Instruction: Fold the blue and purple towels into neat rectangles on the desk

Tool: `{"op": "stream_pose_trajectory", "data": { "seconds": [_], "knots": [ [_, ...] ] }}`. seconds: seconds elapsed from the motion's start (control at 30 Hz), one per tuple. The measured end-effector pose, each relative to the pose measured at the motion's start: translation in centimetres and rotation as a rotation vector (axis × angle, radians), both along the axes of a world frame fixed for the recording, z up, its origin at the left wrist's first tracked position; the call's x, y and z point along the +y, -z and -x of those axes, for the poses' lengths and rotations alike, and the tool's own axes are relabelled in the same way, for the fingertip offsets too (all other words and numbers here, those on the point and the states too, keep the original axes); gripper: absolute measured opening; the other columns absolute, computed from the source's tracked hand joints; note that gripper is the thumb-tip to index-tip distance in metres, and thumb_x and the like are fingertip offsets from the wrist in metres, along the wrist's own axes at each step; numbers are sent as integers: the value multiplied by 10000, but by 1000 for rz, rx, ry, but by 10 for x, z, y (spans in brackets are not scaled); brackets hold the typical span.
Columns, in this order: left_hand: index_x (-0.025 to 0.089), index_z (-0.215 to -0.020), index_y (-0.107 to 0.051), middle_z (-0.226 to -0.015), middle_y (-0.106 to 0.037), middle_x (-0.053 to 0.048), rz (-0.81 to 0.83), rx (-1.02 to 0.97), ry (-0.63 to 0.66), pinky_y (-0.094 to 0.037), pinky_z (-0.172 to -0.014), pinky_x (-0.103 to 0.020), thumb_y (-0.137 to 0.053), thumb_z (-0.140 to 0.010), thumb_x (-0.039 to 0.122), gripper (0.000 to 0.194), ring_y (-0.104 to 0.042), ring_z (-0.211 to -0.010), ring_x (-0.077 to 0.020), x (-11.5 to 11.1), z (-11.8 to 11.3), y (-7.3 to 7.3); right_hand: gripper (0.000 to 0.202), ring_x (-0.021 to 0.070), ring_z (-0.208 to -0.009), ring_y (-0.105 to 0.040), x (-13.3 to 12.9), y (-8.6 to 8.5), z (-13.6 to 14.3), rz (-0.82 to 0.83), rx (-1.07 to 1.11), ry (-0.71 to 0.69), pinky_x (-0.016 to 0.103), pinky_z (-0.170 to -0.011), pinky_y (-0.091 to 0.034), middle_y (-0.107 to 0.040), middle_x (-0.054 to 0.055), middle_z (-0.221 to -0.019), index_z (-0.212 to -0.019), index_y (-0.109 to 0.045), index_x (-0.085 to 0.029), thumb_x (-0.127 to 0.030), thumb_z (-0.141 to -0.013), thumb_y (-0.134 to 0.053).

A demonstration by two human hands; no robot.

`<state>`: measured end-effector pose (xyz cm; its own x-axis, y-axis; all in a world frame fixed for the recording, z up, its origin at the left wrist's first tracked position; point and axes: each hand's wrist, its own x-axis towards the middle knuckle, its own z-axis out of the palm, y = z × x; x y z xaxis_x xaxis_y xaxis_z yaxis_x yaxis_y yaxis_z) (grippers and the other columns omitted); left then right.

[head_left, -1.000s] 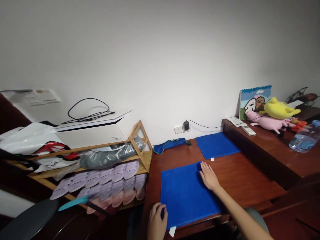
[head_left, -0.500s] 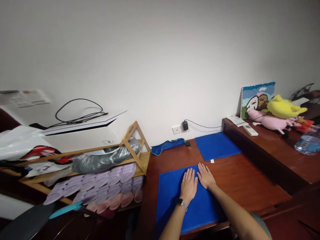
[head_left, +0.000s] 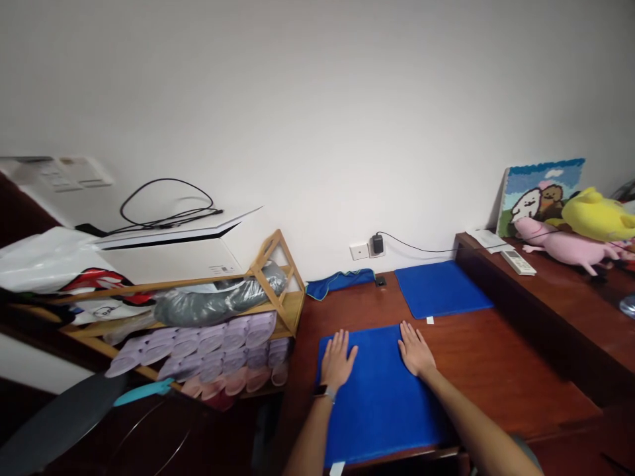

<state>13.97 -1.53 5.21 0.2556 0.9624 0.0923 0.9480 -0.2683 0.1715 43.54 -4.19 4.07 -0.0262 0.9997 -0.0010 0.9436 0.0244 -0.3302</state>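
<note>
A blue cloth (head_left: 380, 390) lies spread flat on the brown wooden desk (head_left: 489, 357), with a small white tag at its near left corner. My left hand (head_left: 338, 360) rests palm down on the cloth's far left part, fingers stretched out. At the far right corner, my right hand (head_left: 415, 349) lies flat with its fingers extended along the cloth's edge. Neither hand grips anything. Behind them a folded blue cloth (head_left: 441, 289) with a white tag lies near the wall. A crumpled blue cloth (head_left: 342, 282) with a light-coloured edge sits at the back left.
On the left stands a wooden rack (head_left: 290, 307) with several purple and pink slippers (head_left: 213, 337) and a white box (head_left: 173, 261) on top. A black plug (head_left: 378, 243) sits in the wall. To the right, a raised surface holds a remote (head_left: 518, 262) and plush toys (head_left: 565, 243).
My left hand has slid left across the cloth, away from my right hand, which stays at the far right corner. The camera view has shifted slightly left.
</note>
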Motion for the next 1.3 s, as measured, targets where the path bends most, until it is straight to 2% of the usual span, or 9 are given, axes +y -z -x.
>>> {"op": "stream_pose_trajectory", "data": {
  "seconds": [0.1, 0.17, 0.57, 0.8, 0.93, 1.03, 1.17, 1.23, 1.3],
  "knots": [
    [172, -1642, -300, -1697, -323, -117, -23, 9, -65, -251, -1279, -505, -234, -1064, 525, 680, -259, -1582, -278, 6, 52, 2, 683, 191, -1608, -126, 0, 3, 0, -3, -6, 7, 421, -1305, -94, -195, 70, -1733, -1670, -172, -143, -440, -1055, -164],
    [171, -1645, -287, -1700, -317, -117, -37, 0, -69, -261, -1274, -492, -237, -1066, 514, 675, -260, -1582, -272, 8, 66, 6, 684, 195, -1608, -131, 1, 4, -1, -1, -18, 11, 423, -1304, -97, -194, 71, -1734, -1670, -173, -143, -440, -1054, -164],
    [137, -1624, -339, -1702, -311, -109, -41, 13, -100, -203, -1295, -454, -260, -1052, 488, 676, -262, -1582, -252, 2, 55, 1, 685, 219, -1614, -92, 2, -5, 9, 109, -131, 88, 461, -1301, -49, -145, 54, -1744, -1671, -153, -145, -419, -1043, -155],
    [177, -1639, -314, -1671, -380, -110, -76, 29, -83, -217, -1283, -509, -295, -1039, 441, 656, -306, -1566, -277, 6, 60, 0, 695, 206, -1613, -96, -3, -5, 11, 60, -71, 106, 453, -1305, -61, -151, 39, -1740, -1672, -148, -148, -453, -1047, -134],
    [133, -1624, -347, -1662, -401, -118, -147, 7, -13, -174, -1304, -496, -258, -1043, 360, 630, -292, -1572, -265, 0, 16, -13, 693, 207, -1613, -97, -3, -8, 13, 56, -55, 106, 448, -1305, -59, -157, 41, -1739, -1670, -156, -142, -442, -1046, -155],
    [125, -1624, -340, -1685, -360, -103, -160, -73, 151, -163, -1315, -457, -194, -1069, 399, 636, -244, -1589, -238, -12, -60, -17, 687, 209, -1613, -100, -4, -10, 12, 54, -63, 105, 451, -1304, -58, -159, 47, -1737, -1669, -161, -141, -430, -1046, -143],
    [141, -1646, -279, -1700, -327, -92, -39, -149, 312, -188, -1315, -443, -169, -1074, 475, 671, -235, -1591, -219, -27, -153, -6, 676, 230, -1615, -89, -6, -5, 7, 52, -122, 41, 472, -1299, -69, -140, 46, -1739, -1662, -216, -154, -349, -1015, -225],
    [144, -1647, -276, -1698, -324, -94, 16, -160, 306, -186, -1317, -444, -144, -1073, 512, 695, -232, -1591, -216, -28, -167, 1, 681, 235, -1616, -80, -6, -1, 6, 38, -126, 29, 475, -1298, -70, -144, 46, -1739, -1661, -224, -157, -332, -1004, -247],
    [161, -1645, -292, -1699, -319, -89, 38, -145, 259, -180, -1318, -465, -147, -1067, 557, 715, -227, -1593, -229, -24, -151, 4, 676, 228, -1615, -92, -5, 0, 6, 37, -99, 58, 472, -1299, -73, -163, 50, -1738, -1666, -197, -153, -356, -1021, -206]
  ]
}}
